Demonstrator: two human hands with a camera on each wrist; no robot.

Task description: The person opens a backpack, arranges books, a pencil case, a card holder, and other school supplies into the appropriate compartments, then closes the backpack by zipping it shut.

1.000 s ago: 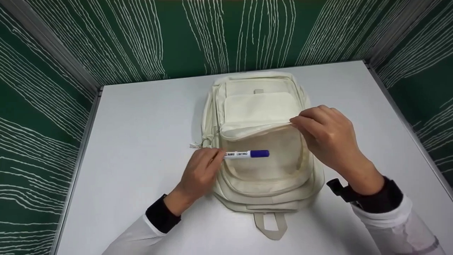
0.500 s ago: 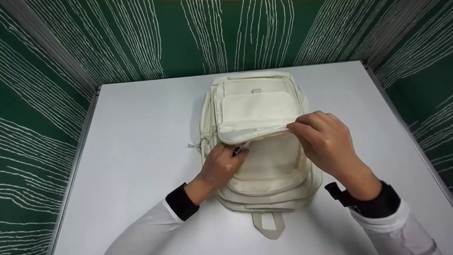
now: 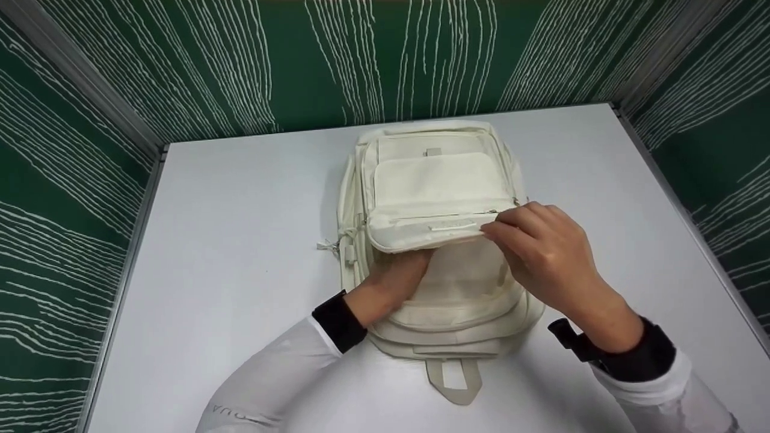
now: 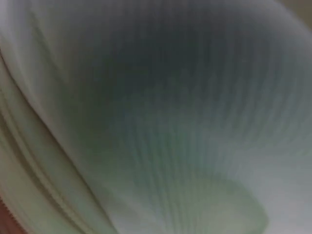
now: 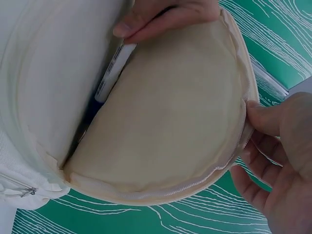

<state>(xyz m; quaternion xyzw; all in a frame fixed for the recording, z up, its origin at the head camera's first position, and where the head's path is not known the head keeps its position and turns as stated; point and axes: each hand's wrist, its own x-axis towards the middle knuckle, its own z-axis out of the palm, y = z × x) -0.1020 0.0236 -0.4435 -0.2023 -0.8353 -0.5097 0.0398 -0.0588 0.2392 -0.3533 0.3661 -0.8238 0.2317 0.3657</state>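
A cream backpack [image 3: 442,180] lies on the table with its front pocket unzipped. My right hand [image 3: 544,255] pinches the edge of the pocket's flap [image 3: 409,237] between thumb and fingers, holding it lifted. My left hand [image 3: 391,282] reaches under that flap, its fingers hidden from the head view. In the right wrist view, the left hand grips the end of a white marker [image 5: 111,70] with a dark blue cap. The marker points down into the fold of the pocket, cap end deepest. Blurred pale cloth fills the left wrist view.
The white table [image 3: 240,210] extends around the bag, with green, white-streaked walls [image 3: 385,60] behind and at both sides. A carry loop [image 3: 454,385] lies toward the near edge. A zipper pull with a cord [image 3: 328,246] sticks out at the bag's left.
My left hand has moved right and forward from beside the bag into the open pocket, taking the marker along. My right hand has lowered the flap edge slightly toward me.
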